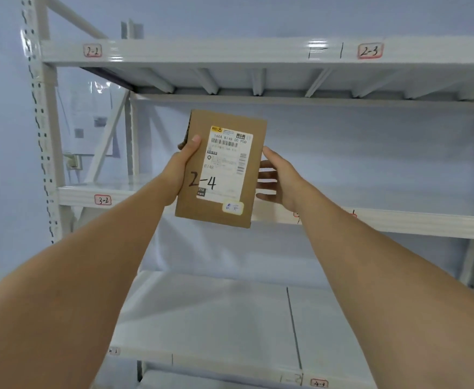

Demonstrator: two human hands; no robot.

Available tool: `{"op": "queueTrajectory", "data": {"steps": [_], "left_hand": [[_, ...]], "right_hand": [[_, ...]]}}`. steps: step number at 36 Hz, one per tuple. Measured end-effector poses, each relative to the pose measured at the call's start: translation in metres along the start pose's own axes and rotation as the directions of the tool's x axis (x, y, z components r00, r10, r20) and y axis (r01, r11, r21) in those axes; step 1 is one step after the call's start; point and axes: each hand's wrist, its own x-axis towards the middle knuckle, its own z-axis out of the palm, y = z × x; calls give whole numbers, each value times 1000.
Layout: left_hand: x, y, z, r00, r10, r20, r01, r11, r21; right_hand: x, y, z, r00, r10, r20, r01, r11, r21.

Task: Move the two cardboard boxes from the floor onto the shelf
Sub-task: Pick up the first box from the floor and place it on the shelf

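A flat brown cardboard box (224, 214) with a white shipping label and "2-4" handwritten on it is held upright in the air in front of the white metal shelf (202, 50). My left hand (183, 164) grips its left edge, thumb on the front face. My right hand (276, 178) is at its right edge, with the fingers reaching behind the box. The box hangs between the shelf beam marked 2-2 and 2-3 above and the beam marked 3-2 (103, 199) below. No second box is in view.
The rack has several white boards, one above the other. A perforated upright post (43, 130) stands at the left. The lowest board in view (216, 318) has a dark seam on its right half. Papers hang on the wall behind the rack at the left.
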Motion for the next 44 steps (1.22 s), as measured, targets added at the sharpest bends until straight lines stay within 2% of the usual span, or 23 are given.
{"op": "queueTrajectory", "data": {"steps": [8,12,17,23,29,38,44], "left_hand": [[20,14,-49,1000,5,17,-4,998,-64],[25,18,-72,1000,5,23,-5,1000,-13],[36,20,-94,999,22,-36,-19,997,79],[53,15,-114,990,30,-135,-13,992,123],[74,4,-132,967,-8,-253,23,998,57],[95,-10,-142,960,-11,-280,39,995,95],[98,-29,-149,972,-21,-233,47,993,105]], "right_hand": [[14,-22,61,993,-63,-104,55,995,-78],[26,-26,89,984,-87,-157,70,992,-105],[43,-25,119,976,-80,-204,67,995,-71],[58,-29,144,977,-106,-185,102,994,-29],[79,-24,155,987,-81,-137,74,995,-61],[111,-9,168,998,-34,-58,30,998,-61],[121,2,175,999,-45,-27,44,998,-34]]}}
